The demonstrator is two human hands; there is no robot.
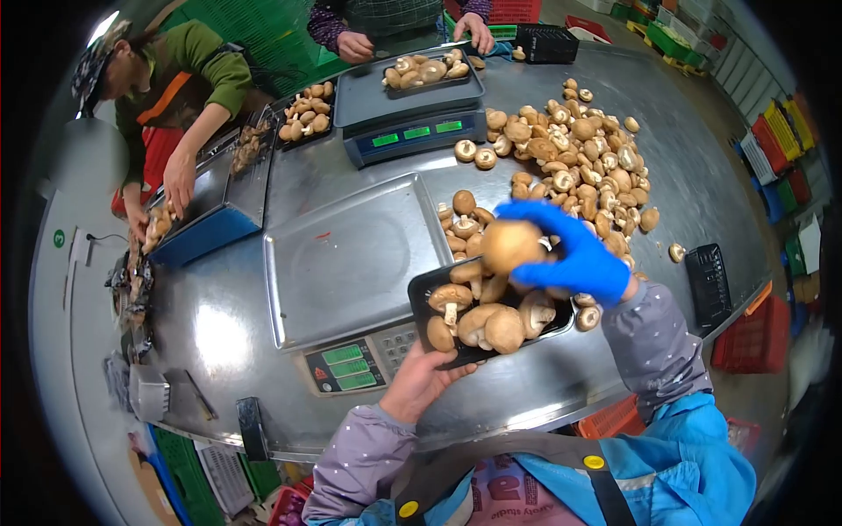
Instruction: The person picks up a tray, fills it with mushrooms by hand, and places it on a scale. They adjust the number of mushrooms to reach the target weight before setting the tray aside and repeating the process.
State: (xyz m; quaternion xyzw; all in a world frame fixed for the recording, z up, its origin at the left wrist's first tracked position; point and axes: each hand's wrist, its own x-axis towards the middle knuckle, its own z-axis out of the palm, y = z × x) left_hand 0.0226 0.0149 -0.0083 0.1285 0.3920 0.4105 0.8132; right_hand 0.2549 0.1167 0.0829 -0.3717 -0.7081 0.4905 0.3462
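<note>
you, at a steel tabletop [210, 342], grip a black tray [422, 302] at its 7 o'clock corner w/ your bare l. hand [425, 386], thumb at the rim. your r. hand [570, 250], blue-gloved, is closed round a large mushroom [513, 245], blurred, above the tray's 12 o'clock side; can't tell if it touches those below. several mushrooms [504, 330] lie inside, some caps up, some stems showing. clock centered on your tray: a silver scale pan [351, 263] sits just beside it at 10, its green-lit display [347, 366] at 8. a loose mushroom heap [583, 153] spreads at 1, w/ a few strays near your glove. at 11, a 2nd scale [408, 96] bears a filled tray [427, 79], a co-worker's hands [474, 33] near it. at 10, another co-worker [180, 105] in green handles mushrooms. a spare black tray [708, 285] lies at 3, well apart.
</note>
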